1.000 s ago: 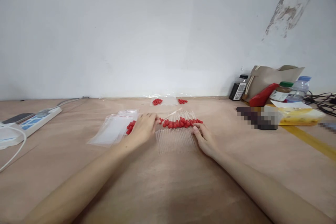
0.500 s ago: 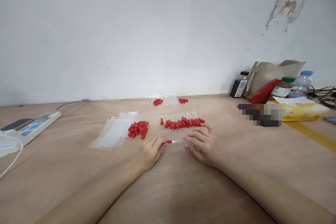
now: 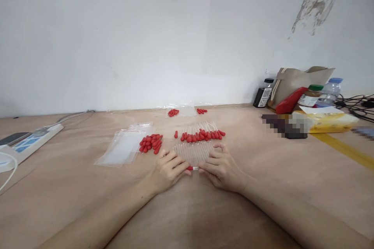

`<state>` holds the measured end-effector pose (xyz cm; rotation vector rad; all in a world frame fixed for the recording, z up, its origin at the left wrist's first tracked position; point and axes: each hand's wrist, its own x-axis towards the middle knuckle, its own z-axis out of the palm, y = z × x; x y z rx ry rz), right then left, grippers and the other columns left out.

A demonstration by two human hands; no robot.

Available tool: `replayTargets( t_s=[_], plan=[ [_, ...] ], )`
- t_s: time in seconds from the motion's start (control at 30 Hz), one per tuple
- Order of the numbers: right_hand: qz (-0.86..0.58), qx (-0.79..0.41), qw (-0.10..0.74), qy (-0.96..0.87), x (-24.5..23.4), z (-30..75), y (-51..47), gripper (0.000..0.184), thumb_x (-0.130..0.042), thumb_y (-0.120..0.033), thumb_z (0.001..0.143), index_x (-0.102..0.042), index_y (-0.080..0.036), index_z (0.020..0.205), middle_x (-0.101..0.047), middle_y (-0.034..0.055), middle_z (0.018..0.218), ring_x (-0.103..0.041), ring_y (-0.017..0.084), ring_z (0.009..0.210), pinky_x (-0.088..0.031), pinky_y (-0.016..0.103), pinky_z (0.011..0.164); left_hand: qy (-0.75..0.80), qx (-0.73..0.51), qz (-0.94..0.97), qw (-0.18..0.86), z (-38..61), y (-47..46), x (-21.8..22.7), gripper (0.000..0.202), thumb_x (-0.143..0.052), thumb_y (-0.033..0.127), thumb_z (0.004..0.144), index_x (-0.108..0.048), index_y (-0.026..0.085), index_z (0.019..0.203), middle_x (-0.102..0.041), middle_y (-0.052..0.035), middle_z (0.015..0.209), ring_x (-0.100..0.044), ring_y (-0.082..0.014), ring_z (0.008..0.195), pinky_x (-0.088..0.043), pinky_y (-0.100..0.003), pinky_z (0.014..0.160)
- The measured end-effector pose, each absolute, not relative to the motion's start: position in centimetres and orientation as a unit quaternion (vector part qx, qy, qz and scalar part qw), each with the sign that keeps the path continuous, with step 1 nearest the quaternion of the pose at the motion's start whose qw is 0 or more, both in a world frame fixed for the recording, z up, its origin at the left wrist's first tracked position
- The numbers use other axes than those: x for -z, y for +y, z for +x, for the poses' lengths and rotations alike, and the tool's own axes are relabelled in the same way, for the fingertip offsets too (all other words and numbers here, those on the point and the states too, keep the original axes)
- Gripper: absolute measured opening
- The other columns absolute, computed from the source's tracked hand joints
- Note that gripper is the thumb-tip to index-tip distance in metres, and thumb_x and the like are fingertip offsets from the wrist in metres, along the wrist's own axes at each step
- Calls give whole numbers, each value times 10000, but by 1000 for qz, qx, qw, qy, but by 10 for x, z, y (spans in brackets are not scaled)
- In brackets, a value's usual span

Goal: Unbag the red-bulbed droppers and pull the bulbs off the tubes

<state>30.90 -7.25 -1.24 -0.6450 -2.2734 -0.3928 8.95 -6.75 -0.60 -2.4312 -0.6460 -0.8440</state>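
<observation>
Red-capped dropper (image 3: 190,168) clamped between left hand (image 3: 169,170) and right hand (image 3: 222,169) fingers, glass tubes (image 3: 193,151) behind, red caps (image 3: 150,143) left

L hand (image 3: 169,169) & R hand (image 3: 220,167) meet fingertip to fingertip low on the table (image 3: 187,214), both pinching one dropper (image 3: 190,168); only its red bulb end shows betw. them. Just behind: fan of bare glass tubes (image 3: 193,151), then row of red-capped droppers (image 3: 201,135). Loose red bulbs (image 3: 150,143) lie left of that, touching clear zip bags (image 3: 124,147). Power strip (image 3: 29,142) far left; bottles (image 3: 315,95) & paper bag (image 3: 295,79) far right by wall.
</observation>
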Motion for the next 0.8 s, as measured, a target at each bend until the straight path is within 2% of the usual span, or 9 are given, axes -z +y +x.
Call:
replayTargets(
  t_s=[0.23,0.8],
  plan=[
    [-235,128,362,-893,10,310,-71,184,-468,-238,834,-610,-192,726,-531,-32,515,-368,102,573,-250,324,779,-202,291,-895,270,87,-65,-3,169,-540,318,816,-581,202,700,-541,53,509,-395,-116,576,-210,-298,595],
    [-238,97,370,-893,10,307,-77,187,-469,-250,835,-582,-179,704,-538,-33,536,-366,97,574,-225,301,704,-146,259,-911,288,80,-67,-14,189,-433,239,882,-542,176,741,-538,66,551,-366,-94,531,-187,-312,599]
  ],
)
